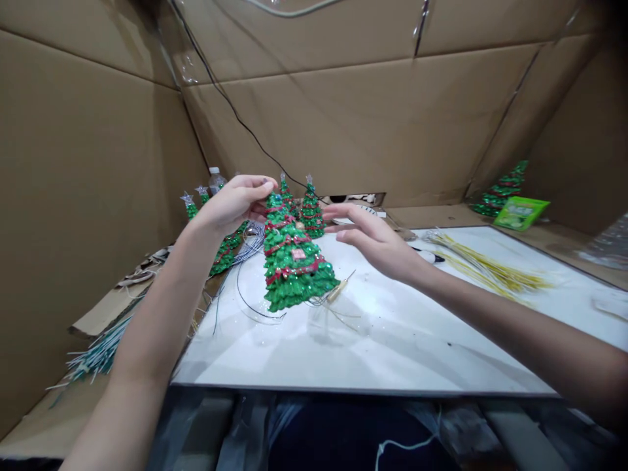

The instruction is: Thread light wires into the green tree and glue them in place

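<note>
A small green Christmas tree figurine with red garlands and glitter hangs tilted above the white board. Its top is pinched between the fingers of my left hand. To its right, my right hand has its fingers stretched out and apart, holding nothing. An awl with a wooden handle lies on the board behind the tree's base, beside some thin wires. Two similar trees stand behind the held one, including a star-topped tree.
More trees stand at the left by a wire coil and a bottle. Yellow wires and a marker lie right. A green packet leans near another tree. Teal-white wires lie left. Cardboard walls surround the board.
</note>
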`<state>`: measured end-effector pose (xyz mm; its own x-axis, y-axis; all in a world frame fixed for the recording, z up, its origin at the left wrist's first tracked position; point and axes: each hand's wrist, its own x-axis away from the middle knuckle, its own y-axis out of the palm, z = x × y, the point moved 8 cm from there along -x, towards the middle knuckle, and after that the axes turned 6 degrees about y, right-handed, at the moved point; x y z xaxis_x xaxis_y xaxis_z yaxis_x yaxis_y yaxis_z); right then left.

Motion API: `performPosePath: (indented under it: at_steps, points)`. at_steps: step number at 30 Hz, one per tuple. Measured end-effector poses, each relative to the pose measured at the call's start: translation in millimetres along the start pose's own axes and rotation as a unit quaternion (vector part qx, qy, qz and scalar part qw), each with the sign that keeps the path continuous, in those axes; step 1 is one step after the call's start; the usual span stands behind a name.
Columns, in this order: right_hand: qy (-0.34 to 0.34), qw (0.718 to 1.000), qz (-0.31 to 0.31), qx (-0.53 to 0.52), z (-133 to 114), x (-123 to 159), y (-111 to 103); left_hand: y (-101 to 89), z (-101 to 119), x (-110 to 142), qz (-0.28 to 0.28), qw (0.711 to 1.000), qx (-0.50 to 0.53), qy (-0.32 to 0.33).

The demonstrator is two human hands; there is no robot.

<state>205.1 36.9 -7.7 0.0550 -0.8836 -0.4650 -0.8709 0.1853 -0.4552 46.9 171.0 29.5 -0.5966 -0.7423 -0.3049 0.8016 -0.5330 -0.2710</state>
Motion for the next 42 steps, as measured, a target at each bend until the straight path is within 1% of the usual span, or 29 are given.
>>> performPosePath:
  at_steps: [2,4,7,8,9,11,13,15,16,18,20,22,23,25,27,28,31,33,36,39,42]
  points:
    - [0.089,0.995,-0.01,-0.037,24,0,-1,-9.3,-2,-3,0.022,0.999,0.027,-0.004]
    - [0.131,0.988,-0.063,-0.055,38,4,10,-19.7,-4,-6,0.052,0.997,0.051,-0.008]
    - [0.129,0.975,-0.175,-0.044,42,13,36,-32.8,-7,-7,0.088,0.993,0.08,-0.014]
    - [0.129,0.971,-0.2,-0.028,42,17,44,-35.3,-8,-8,0.091,0.992,0.086,-0.013]
    - [0.134,0.968,-0.212,-0.008,43,20,50,-37.3,-8,-8,0.093,0.992,0.089,-0.01]
    - [0.141,0.966,-0.214,0.026,45,21,61,-40.1,-6,-9,0.097,0.991,0.09,0.007]
    - [0.125,0.965,-0.227,0.039,46,18,73,-41.2,-2,-10,0.101,0.99,0.091,0.028]
    - [0.081,0.962,-0.254,0.058,46,11,86,-40.8,4,-9,0.099,0.99,0.089,0.047]
    - [0.051,0.959,-0.264,0.088,47,5,91,-40.6,6,-8,0.098,0.99,0.088,0.053]
    - [-0.005,0.95,-0.263,0.169,51,-8,96,-39.7,14,-5,0.09,0.99,0.08,0.072]
    - [-0.043,0.937,-0.25,0.24,56,-22,97,-37.0,24,0,0.069,0.989,0.063,0.111]
    - [-0.053,0.928,-0.244,0.278,63,-34,97,-32.4,34,8,0.044,0.986,0.035,0.157]
    - [-0.056,0.921,-0.243,0.299,66,-39,96,-29.7,37,11,0.034,0.984,0.019,0.174]
    - [-0.06,0.906,-0.242,0.343,72,-48,96,-24.4,37,17,0.021,0.982,-0.008,0.186]
    - [-0.065,0.89,-0.246,0.378,78,-54,98,-21.2,27,19,0.018,0.985,-0.026,0.17]
    - [-0.069,0.883,-0.25,0.391,82,-56,100,-21.7,19,19,0.026,0.988,-0.031,0.151]
    - [-0.083,0.868,-0.266,0.41,95,-60,104,-30.8,-10,19,0.081,0.992,-0.038,0.093]
    - [-0.086,0.865,-0.27,0.414,105,-60,103,-36.5,-25,19,0.111,0.99,-0.04,0.076]
    - [-0.074,0.869,-0.259,0.415,117,-61,94,-38.8,-40,23,0.125,0.989,-0.042,0.071]
    - [-0.05,0.879,-0.241,0.408,125,-58,79,-38.1,-45,26,0.13,0.988,-0.05,0.07]
    - [-0.029,0.895,-0.221,0.386,126,-49,63,-40.5,-50,28,0.15,0.986,-0.042,0.055]
